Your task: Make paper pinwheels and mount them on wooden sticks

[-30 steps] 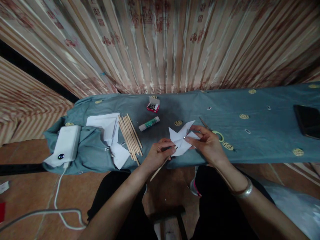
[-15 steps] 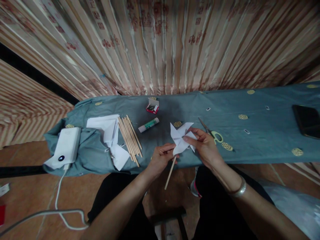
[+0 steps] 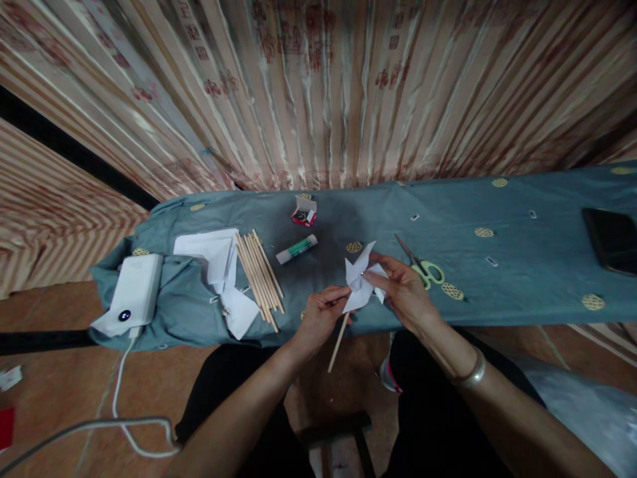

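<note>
My left hand (image 3: 321, 313) is closed around a thin wooden stick (image 3: 339, 342) that points down over the table's near edge. My right hand (image 3: 405, 290) pinches the middle of a white paper pinwheel (image 3: 361, 282), which stands tilted at the stick's upper end. Both hands hover over the front edge of the blue-grey tablecloth (image 3: 522, 265). Green-handled scissors (image 3: 422, 265) lie just beyond my right hand.
A bundle of wooden sticks (image 3: 259, 275) and white paper pieces (image 3: 219, 265) lie to the left. A glue stick (image 3: 296, 248) and a small red box of pins (image 3: 304, 213) sit behind. A white power bank (image 3: 130, 292) with cable is far left, a dark phone (image 3: 612, 240) far right.
The pinwheel was lifted off the cloth and turned more upright. The stick swung from slanting left to pointing nearly straight down under the pinwheel.
</note>
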`<state>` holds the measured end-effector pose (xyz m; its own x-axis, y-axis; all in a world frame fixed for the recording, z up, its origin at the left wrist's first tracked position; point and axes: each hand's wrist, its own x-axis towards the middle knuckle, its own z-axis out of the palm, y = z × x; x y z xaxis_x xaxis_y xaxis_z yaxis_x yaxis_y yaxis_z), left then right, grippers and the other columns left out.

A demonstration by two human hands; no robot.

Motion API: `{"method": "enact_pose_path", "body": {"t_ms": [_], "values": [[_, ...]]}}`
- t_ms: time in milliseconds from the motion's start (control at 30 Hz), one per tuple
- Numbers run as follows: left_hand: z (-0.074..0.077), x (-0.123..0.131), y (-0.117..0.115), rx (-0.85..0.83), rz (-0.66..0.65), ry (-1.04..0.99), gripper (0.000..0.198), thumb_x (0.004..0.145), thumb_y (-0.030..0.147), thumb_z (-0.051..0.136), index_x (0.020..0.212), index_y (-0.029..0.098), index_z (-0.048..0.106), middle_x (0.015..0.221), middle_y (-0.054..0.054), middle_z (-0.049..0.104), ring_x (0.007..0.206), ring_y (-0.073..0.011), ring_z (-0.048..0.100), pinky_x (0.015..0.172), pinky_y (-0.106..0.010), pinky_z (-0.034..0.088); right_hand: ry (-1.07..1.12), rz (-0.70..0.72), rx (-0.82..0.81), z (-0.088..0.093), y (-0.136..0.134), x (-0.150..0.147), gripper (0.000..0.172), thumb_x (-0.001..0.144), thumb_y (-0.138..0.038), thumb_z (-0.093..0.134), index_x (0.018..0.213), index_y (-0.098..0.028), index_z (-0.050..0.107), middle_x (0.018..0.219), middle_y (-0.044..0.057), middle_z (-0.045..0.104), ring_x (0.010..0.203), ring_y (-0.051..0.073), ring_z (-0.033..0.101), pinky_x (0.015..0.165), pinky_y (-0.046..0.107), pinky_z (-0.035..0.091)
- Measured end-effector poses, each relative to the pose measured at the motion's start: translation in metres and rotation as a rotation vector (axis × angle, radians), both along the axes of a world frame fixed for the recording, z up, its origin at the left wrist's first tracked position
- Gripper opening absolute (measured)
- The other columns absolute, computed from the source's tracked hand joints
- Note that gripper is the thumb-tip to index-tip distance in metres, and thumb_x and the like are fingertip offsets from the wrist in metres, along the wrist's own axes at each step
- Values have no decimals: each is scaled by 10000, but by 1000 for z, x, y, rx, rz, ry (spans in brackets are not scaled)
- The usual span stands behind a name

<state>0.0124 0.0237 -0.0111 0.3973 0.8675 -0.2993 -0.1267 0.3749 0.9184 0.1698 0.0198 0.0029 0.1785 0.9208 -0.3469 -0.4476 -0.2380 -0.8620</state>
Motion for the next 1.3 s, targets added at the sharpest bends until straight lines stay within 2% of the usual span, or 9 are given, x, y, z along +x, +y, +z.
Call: {"method": "enact_pose_path", "body": {"t_ms": [367, 500, 633, 833, 967, 1100, 1300], "values": [[-5, 0, 1, -18, 46, 11, 249, 656, 381, 799, 713, 140, 777, 750, -32, 639, 525, -84, 543, 481, -213, 454, -25, 2, -3, 0, 1, -3, 461, 469, -286, 921, 871, -219, 705, 701, -25, 737, 612, 158, 647, 620, 281, 494], [-3, 3, 0, -101, 77, 1, 317, 615, 385, 822, 813, 139, 787, 734, -32, 674, 557, -103, 577, 522, -224, 483, -42, 10, 3, -1, 3, -1, 437, 496, -306, 904, 873, -222, 700, 720, -16, 744, 646, 179, 668, 649, 303, 504], [-1, 3, -2, -169, 21, -34, 356, 592, 383, 848, 808, 109, 777, 631, -37, 678, 567, -111, 593, 592, -239, 504, -44, -39, 7, 1, 10, 5, 390, 510, -304, 883, 844, -215, 701, 724, -15, 749, 611, 166, 658, 610, 295, 502], [-6, 1, -4, -214, 35, -49, 408, 566, 380, 874, 857, 113, 772, 709, -51, 725, 526, -100, 596, 589, -257, 517, -44, -133, 15, 4, 18, 15, 364, 505, -272, 879, 822, -216, 710, 678, -21, 733, 626, 177, 676, 664, 313, 530], [-9, 2, -4, -209, 35, -26, 379, 545, 371, 882, 805, 116, 776, 665, -44, 718, 514, -106, 598, 570, -255, 515, -19, -121, 15, 1, 19, 14, 305, 521, -236, 856, 793, -215, 718, 675, -21, 730, 642, 164, 670, 692, 301, 520], [-7, 4, -7, -232, 30, -27, 384, 511, 376, 888, 780, 124, 779, 635, -37, 715, 510, -125, 618, 557, -258, 515, -43, -86, 12, -3, 20, 13, 312, 529, -275, 859, 799, -222, 713, 653, -28, 714, 630, 160, 657, 677, 300, 508], [1, -2, -18, -239, -28, -18, 304, 567, 344, 863, 785, 146, 789, 582, -26, 701, 524, -136, 628, 582, -256, 518, -41, 1, -38, -2, 16, 17, 328, 477, -251, 876, 763, -204, 722, 670, -21, 733, 580, 136, 635, 613, 269, 492]]}}
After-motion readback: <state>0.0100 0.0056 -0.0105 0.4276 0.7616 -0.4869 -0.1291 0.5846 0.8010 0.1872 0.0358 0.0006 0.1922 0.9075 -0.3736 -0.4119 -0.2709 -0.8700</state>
